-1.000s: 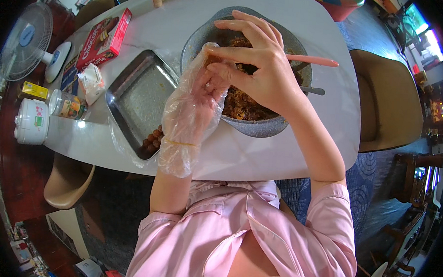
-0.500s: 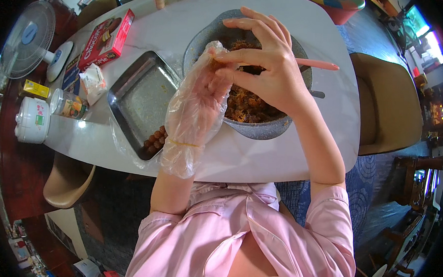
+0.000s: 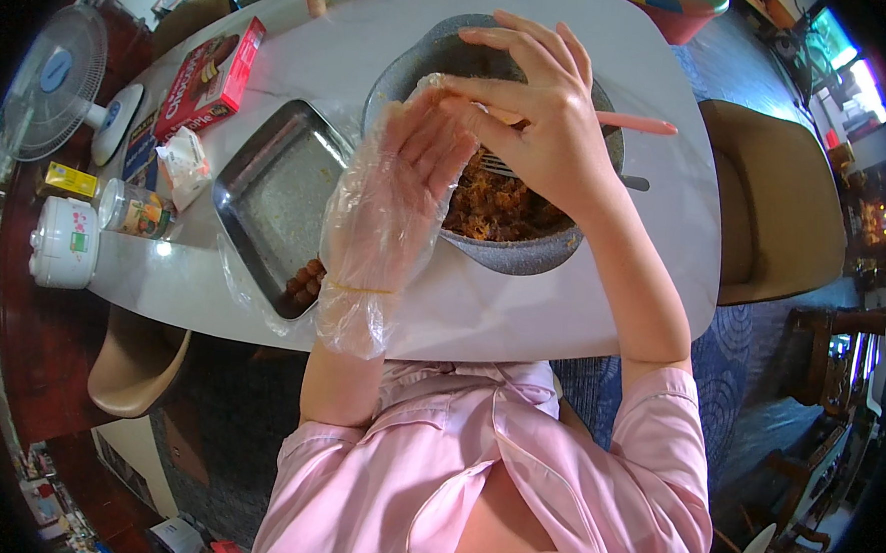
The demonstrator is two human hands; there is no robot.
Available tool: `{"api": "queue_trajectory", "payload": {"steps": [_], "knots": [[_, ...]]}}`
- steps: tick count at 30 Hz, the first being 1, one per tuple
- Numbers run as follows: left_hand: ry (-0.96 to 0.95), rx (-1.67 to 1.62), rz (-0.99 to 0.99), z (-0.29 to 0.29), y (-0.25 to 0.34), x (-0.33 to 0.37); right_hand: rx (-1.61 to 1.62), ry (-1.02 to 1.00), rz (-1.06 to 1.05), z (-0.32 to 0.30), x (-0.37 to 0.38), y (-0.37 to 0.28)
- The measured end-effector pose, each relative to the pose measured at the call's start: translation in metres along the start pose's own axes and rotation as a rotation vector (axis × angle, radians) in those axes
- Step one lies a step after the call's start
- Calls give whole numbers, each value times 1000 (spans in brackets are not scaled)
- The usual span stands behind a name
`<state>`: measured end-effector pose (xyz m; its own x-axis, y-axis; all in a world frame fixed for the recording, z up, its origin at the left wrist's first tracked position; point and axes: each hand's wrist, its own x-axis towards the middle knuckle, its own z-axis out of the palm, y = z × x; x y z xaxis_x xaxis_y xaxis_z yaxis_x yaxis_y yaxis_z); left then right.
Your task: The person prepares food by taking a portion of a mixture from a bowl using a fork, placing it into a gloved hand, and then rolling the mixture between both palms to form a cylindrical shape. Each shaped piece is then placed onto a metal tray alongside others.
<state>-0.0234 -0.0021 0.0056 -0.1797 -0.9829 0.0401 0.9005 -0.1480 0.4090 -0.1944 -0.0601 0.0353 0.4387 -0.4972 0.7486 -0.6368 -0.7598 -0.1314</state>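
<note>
My left hand (image 3: 403,174) wears a clear plastic glove (image 3: 356,317), held at the wrist by a yellow rubber band. Its palm faces up and the fingers are stretched out. With thumb and forefinger, my bare right hand (image 3: 537,111) pinches the glove at the left fingertips; its other fingers are spread. Both hands are over a grey speckled pot (image 3: 524,259) holding a shredded orange-brown mixture (image 3: 502,209). A fork (image 3: 494,165) rests in the mixture, partly hidden by my right hand. A pink-handled utensil (image 3: 639,124) lies across the pot.
Left of the pot is a metal tray (image 3: 228,205) with several brown balls (image 3: 305,282) in its near corner. A red box (image 3: 213,74), tissue pack (image 3: 182,168), jar (image 3: 136,208), white cooker (image 3: 64,242) and fan (image 3: 57,81) stand further left. A brown chair (image 3: 767,203) is at right.
My left fingers have straightened and the palm has opened out. My right hand has stayed at the glove's fingertips, shifting slightly. The fork tines now show beneath it.
</note>
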Motion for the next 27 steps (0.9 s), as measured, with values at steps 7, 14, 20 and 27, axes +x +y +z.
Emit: {"api": "queue_trajectory", "payload": {"steps": [7, 14, 20, 27], "knots": [[-40, 2, -31, 11, 8, -5, 45, 74, 43, -2, 1, 3], [-12, 82, -48, 9, 4, -3, 901, -25, 513, 2, -1, 11], [-99, 42, 6, -4, -7, 13, 298, -19, 170, 6, -1, 0], [-92, -62, -107, -3, -8, 12, 114, 0, 51, -5, 0, 12]]}}
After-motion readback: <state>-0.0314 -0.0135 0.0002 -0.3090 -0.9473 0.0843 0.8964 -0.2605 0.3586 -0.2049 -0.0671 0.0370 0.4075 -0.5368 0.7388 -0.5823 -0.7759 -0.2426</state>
